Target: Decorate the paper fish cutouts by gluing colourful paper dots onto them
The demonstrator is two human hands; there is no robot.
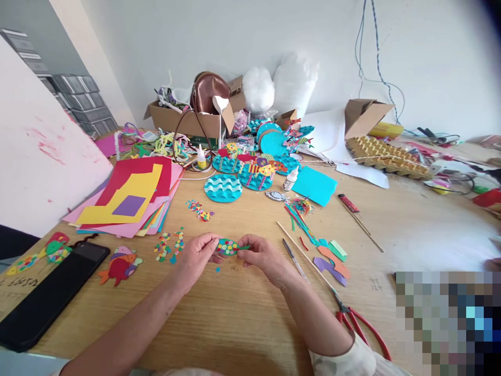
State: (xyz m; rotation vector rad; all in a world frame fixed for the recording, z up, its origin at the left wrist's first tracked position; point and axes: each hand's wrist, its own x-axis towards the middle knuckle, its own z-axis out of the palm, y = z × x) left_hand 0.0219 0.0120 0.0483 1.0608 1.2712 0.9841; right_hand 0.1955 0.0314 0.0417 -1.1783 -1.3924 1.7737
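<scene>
A small green paper fish [227,247] covered in coloured dots is held between both my hands just above the wooden table [242,313]. My left hand [195,257] pinches its left end, fingers curled. My right hand [262,256] pinches its right end by the tail. Loose coloured paper dots [169,246] lie on the table just left of my left hand. A pen [294,259] and a thin wooden stick [303,255] lie right of my right hand.
A black phone [50,295] and finished paper fish [120,265] lie at the left. Coloured paper sheets [131,196] are stacked behind. Red-handled scissors [358,324] lie at the right near paper scraps [331,258]. Blue wave discs [223,188], glue bottles [290,179] and cardboard boxes [191,122] crowd the back.
</scene>
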